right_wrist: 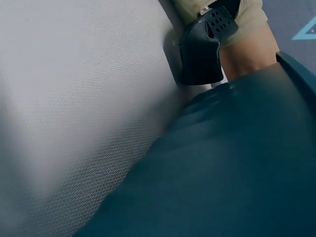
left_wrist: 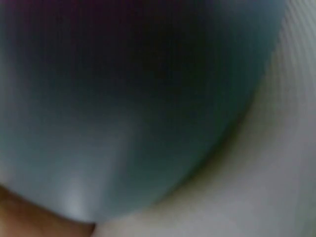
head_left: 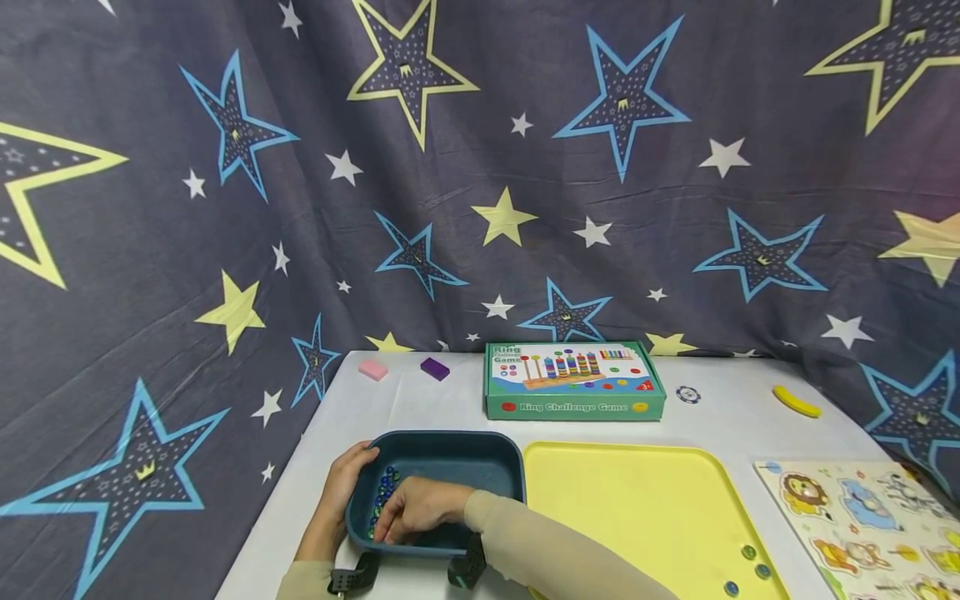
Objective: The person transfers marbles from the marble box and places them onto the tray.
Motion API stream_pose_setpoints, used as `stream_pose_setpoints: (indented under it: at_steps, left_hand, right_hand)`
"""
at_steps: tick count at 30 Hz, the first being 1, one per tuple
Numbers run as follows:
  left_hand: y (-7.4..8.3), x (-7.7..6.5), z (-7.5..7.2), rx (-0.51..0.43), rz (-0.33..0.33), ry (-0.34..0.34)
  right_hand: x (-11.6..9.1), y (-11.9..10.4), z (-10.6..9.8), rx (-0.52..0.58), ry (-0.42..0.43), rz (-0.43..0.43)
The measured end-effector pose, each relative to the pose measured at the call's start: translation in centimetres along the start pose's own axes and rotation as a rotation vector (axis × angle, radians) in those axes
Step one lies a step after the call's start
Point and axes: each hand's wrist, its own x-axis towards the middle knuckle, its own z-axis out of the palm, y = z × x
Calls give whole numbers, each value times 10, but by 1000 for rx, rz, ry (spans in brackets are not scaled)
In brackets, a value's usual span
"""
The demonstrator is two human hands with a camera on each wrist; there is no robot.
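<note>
My left hand (head_left: 345,482) grips the dark teal tub (head_left: 480,473) to brace it. My right hand (head_left: 422,507) is among the marbles (head_left: 386,487), whether pinching one I cannot tell; a light touch should scatter fewest.

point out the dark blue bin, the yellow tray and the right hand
dark blue bin (head_left: 472,468), head view, bare part of its inside
yellow tray (head_left: 622,500), head view, bare part of its surface
right hand (head_left: 422,505), head view, back of the hand
</note>
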Motion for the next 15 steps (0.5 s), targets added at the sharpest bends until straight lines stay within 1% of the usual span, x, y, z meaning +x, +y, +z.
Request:
stream_pose_setpoints:
  at_steps: [4,8,11,15]
  left_hand:
    - [0,1,0,11,5,5]
    - [0,1,1,-5,1,11]
    - [0,2,1,-24,-6,16]
    - [-1,2,1,-25,-9,12]
  right_hand:
    - [0,0,-2,-13,-18,-12]
    - [-1,-1,-6,-24,-60,-39]
    - [-4,-5,-13,9,-91,-61]
    - [-13,-11,-24,30,-81,-99]
